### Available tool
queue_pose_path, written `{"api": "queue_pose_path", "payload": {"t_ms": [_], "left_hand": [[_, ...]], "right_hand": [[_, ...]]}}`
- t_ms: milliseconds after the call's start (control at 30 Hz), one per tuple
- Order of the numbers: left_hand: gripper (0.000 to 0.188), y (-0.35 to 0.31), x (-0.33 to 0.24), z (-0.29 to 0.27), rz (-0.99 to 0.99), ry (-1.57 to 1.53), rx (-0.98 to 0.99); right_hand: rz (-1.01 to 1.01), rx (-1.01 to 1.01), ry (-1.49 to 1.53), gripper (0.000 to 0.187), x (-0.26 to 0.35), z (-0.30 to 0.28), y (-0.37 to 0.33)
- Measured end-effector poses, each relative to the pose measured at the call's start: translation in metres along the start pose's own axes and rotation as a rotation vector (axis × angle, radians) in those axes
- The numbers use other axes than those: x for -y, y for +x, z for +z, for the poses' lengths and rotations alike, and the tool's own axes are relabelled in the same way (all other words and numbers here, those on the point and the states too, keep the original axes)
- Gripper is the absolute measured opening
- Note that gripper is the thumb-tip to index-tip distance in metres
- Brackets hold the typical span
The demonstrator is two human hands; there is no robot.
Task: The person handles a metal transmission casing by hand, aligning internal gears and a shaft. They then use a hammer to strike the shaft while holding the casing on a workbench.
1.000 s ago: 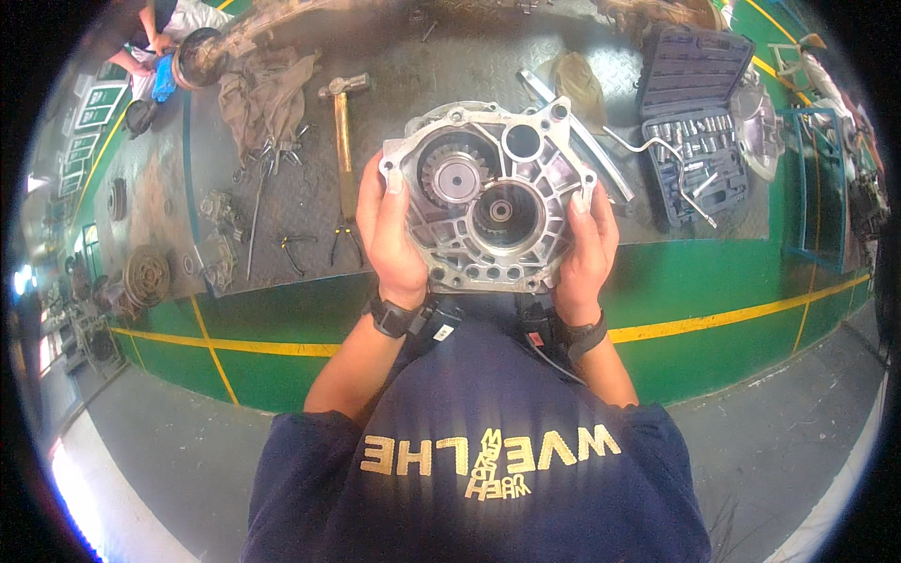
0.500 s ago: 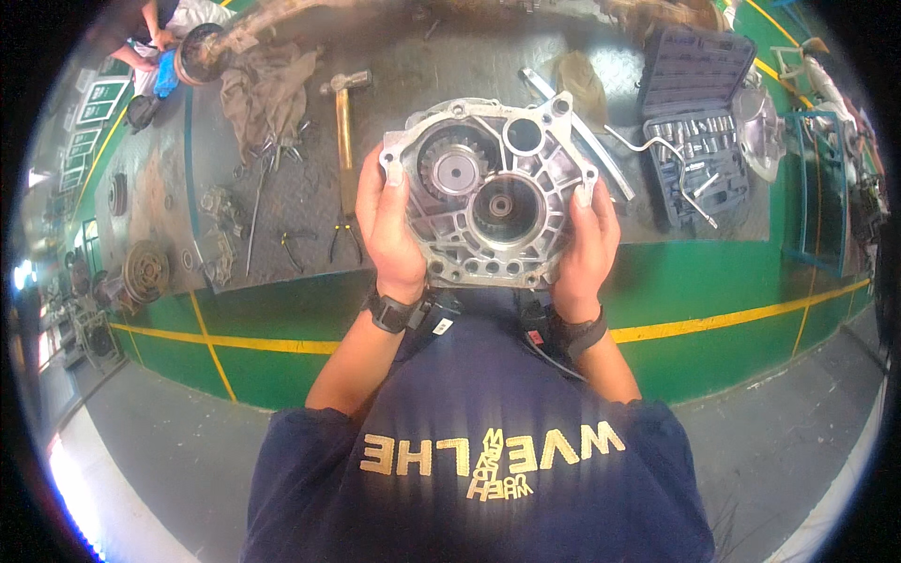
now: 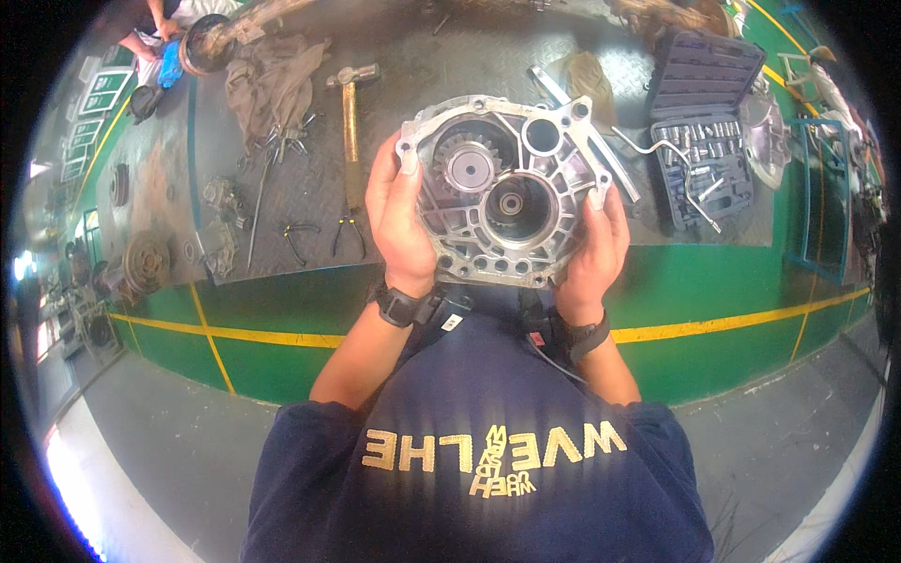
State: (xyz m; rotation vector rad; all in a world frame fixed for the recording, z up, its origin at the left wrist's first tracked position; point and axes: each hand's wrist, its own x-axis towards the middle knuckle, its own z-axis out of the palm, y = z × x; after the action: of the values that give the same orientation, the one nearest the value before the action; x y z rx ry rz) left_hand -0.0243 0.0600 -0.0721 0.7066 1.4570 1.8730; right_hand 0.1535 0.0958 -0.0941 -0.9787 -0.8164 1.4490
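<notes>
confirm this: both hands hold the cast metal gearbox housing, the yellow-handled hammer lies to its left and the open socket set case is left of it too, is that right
Not quite: the open socket set case is to the right of the gearbox housing, as the head view shows. The left hand and right hand do hold the housing, and the yellow-handled hammer lies to its left.

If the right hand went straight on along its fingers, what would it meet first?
Probably the casing, whose edge the right hand grips. Past that, the bar seems in line, apparently lower, though depth is unclear.
</notes>
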Motion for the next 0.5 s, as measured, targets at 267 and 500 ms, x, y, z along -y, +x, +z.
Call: {"api": "queue_pose_path", "payload": {"t_ms": [267,500], "left_hand": [[0.04,-0.0033,0.0036,-0.0018,-0.01,-0.014,0.003],[0.038,-0.0057,0.004,-0.0044,-0.011,0.013,0.012]], "right_hand": [[0.045,0.003,0.009,0.036,-0.0008,-0.0005,0.0017],[0.033,0.071,-0.062,0.039,0.0016,-0.0036,0.0031]]}}
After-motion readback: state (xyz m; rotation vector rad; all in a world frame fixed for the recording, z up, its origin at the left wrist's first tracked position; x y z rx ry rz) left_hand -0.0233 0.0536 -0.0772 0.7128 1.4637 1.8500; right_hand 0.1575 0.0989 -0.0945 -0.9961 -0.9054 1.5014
